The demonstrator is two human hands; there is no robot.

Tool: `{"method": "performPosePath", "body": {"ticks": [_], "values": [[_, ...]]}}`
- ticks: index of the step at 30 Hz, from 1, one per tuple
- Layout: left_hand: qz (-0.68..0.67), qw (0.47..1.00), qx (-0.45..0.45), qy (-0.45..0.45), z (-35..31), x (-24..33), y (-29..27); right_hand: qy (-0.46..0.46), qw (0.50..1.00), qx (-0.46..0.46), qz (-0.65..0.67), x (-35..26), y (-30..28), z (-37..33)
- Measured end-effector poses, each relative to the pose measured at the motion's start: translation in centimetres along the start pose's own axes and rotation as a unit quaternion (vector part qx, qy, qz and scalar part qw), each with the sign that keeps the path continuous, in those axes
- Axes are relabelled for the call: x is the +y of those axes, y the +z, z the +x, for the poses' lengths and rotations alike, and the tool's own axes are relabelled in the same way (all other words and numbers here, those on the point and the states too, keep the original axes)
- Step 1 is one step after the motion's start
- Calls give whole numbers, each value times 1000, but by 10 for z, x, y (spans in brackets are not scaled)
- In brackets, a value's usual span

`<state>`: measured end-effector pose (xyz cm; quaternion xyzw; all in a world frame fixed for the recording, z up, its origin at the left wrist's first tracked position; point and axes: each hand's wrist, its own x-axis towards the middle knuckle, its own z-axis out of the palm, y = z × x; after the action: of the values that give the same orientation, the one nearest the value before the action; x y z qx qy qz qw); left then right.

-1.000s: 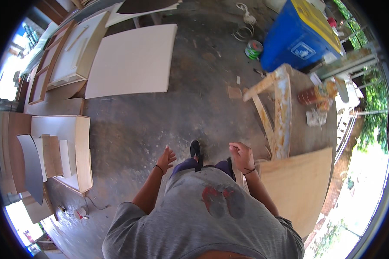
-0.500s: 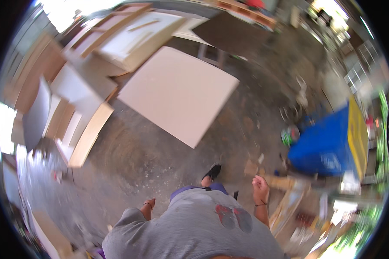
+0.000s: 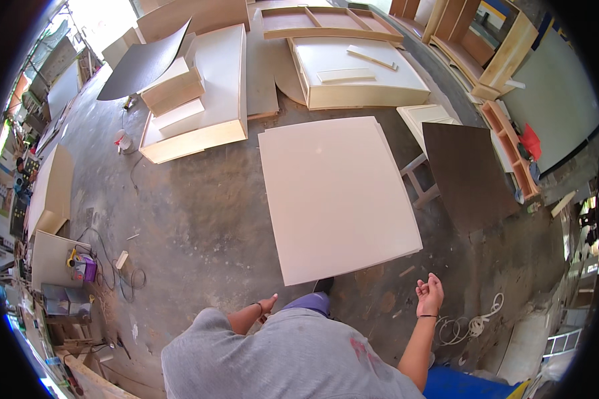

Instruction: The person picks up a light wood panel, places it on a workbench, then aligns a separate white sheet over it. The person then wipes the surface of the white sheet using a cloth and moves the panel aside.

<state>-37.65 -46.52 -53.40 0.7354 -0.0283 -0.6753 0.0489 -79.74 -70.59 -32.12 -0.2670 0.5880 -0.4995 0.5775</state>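
Observation:
A large pale pink-white panel lies straight ahead of me, with the edge of another sheet showing beneath it. My left hand hangs beside my body, just short of the panel's near corner. Its thumb sticks out, its other fingers are partly hidden, and nothing shows in it. Raised on the right, my right hand holds nothing; its fingers are loosely bent and apart. It is close to the panel's near right corner but does not touch it.
A dark brown board leans right of the panel. Wooden cabinet frames and a white-topped box stand beyond. White coiled cord lies at right, near a blue bin. Cables trail on the left floor.
My view has swung to the right, and the panel now sits nearer and more squarely before me. The blue bin has slid to the lower edge. Both hands stay without anything in them.

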Motion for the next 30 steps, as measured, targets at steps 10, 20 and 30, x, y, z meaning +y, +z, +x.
{"method": "performPosePath", "body": {"ticks": [10, 20, 30], "values": [[93, 993, 61, 49, -50, 103, 95, 121, 990, 66, 35, -60, -131, 218], [-67, 957, 279, -35, -70, 46, 240, 216, 949, 211, -92, -56, -259, 494], [158, 935, 317, 19, -142, 72, 283, 232, 952, 200, -13, -49, -207, 546]]}}
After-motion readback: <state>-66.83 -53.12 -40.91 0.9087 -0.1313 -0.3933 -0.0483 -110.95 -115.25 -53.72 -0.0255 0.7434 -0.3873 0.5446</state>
